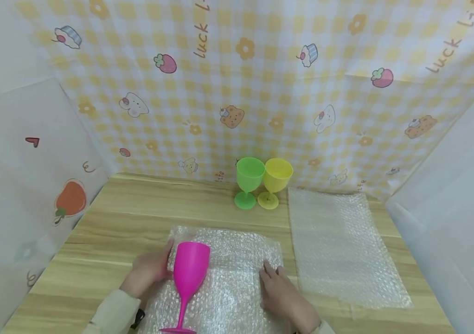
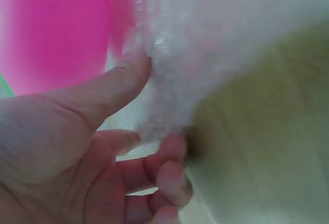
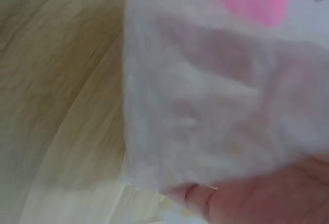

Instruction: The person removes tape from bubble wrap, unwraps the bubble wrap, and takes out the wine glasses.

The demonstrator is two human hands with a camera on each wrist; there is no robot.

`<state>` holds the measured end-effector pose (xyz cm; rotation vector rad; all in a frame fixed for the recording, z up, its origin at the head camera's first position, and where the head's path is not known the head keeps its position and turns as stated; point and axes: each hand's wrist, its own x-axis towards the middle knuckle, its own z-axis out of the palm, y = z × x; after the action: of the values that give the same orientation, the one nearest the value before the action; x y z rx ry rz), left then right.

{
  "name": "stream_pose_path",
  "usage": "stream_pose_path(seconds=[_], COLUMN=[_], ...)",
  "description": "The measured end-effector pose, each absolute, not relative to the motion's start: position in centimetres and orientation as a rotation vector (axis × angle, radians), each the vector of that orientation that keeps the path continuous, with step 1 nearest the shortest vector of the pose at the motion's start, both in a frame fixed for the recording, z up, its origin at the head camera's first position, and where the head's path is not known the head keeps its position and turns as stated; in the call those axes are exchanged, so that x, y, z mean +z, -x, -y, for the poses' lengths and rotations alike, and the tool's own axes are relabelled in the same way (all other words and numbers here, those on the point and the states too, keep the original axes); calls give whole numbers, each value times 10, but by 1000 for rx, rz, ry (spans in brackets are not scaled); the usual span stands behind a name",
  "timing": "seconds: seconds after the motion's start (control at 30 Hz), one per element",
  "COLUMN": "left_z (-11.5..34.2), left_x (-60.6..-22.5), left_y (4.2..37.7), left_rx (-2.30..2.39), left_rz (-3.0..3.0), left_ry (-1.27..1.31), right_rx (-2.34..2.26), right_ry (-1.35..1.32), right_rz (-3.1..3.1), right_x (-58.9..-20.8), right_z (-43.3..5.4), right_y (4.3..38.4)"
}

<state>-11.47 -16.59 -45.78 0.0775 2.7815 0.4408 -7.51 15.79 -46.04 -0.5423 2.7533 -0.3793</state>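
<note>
A pink plastic goblet point(image 1: 192, 266) lies on a sheet of bubble wrap point(image 1: 233, 283) at the front of the table, its foot toward me. My left hand point(image 1: 149, 271) holds the left edge of this sheet, right beside the goblet's bowl. In the left wrist view its thumb point(image 2: 115, 88) lies over the wrap and the curled fingers are below. My right hand point(image 1: 283, 292) is at the sheet's right edge. In the right wrist view, finger shapes show blurred through the wrap point(image 3: 169, 100), with part of the hand point(image 3: 257, 198) at its edge.
A green goblet point(image 1: 250, 175) and a yellow goblet point(image 1: 278, 176) stand upright side by side at the back. A second bubble wrap sheet point(image 1: 341, 250) lies flat on the right of the wooden table point(image 1: 137, 199). A patterned cloth point(image 1: 262, 93) hangs behind.
</note>
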Motion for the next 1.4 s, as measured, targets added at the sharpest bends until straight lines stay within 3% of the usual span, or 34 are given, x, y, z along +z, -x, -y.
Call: stream_pose_path(seconds=[0.2, 0.33, 0.73, 1.4], left_z=[166, 166, 173, 172], left_x=[-464, -466, -470, -465], left_y=[108, 105, 128, 140], left_rx=[277, 242, 392, 277], left_rz=[-2907, -2948, -3059, -3056], left_ry=[-94, -107, -444, -378], right_rx=[-272, -368, -520, -391], right_ry=[654, 558, 478, 491], right_rz=[-2821, -2790, -2832, -2810], right_x=[-465, -466, -468, -467], right_z=[-153, -153, -158, -156], right_y=[80, 79, 74, 69])
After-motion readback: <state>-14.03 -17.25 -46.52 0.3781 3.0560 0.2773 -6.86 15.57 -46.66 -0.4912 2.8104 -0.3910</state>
